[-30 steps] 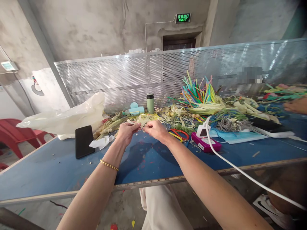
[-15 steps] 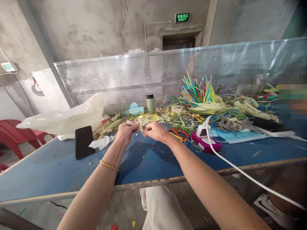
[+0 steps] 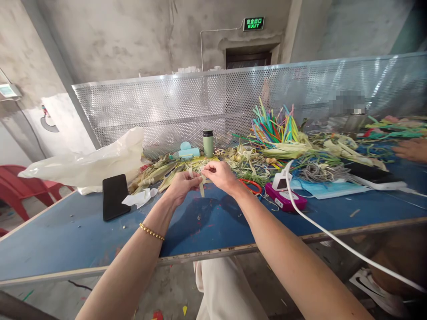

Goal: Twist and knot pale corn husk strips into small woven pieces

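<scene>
Over the middle of the blue table, my left hand (image 3: 183,184) is closed, thumb and fingers pinching a pale strip of corn husk (image 3: 202,190). One end of the strip dangles below the fingertips. Close beside it, my right hand (image 3: 219,174) is closed too, its fingertips pressed on the upper part of the same strip. The exact grip of the right fingertips is partly hidden. Behind both hands lie dry corn husks (image 3: 155,172), and a green tumbler with a black lid (image 3: 208,144) stands farther back.
A black phone (image 3: 115,197) and crumpled white paper (image 3: 140,198) lie left. To the right are colourful pipe cleaners (image 3: 275,126), a purple box (image 3: 286,198), a white cable (image 3: 320,229) and a blue mask (image 3: 328,189). A co-worker's hand (image 3: 412,150) rests at far right. Perforated metal panel (image 3: 167,106) behind.
The husk strip now hangs below my left fingers, where it was bunched up higher before. My right hand has shifted slightly up. A co-worker's hand now shows at the right edge.
</scene>
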Motion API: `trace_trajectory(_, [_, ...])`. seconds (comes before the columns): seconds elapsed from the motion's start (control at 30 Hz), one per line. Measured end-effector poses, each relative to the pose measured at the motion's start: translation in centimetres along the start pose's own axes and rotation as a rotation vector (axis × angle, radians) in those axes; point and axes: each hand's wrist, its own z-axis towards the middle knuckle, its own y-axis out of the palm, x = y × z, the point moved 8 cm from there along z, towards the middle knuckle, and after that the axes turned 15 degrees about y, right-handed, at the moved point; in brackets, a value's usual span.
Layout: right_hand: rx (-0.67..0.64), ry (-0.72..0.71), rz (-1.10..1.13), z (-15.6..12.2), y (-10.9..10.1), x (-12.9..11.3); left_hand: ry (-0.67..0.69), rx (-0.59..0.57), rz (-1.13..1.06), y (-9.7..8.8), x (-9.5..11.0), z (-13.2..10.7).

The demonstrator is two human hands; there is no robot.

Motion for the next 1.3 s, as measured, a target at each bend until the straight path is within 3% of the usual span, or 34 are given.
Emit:
trace_trajectory(0.3, [0.056, 0.075, 0.169, 0.3, -0.5, 1.0, 0.048, -0.020, -0.019, 0.5, 0.6, 0.0])
trace_trajectory(0.6, [-0.216, 0.225, 0.160, 0.1, 1.7, 2.6, 0.078, 0.144, 0.035, -1.4, 0.4, 0.4])
trace_trajectory(0.83, [-0.264, 0.188, 0.110, 0.4, 2.3, 3.7, 0.036, 0.140, 0.109, -1.4, 0.0, 0.3])
trace_trajectory(1.3, [-0.167, 0.115, 0.001, -0.3, 1.1, 1.2, -0.008, 0.061, -0.031, -0.7, 0.7, 0.1])
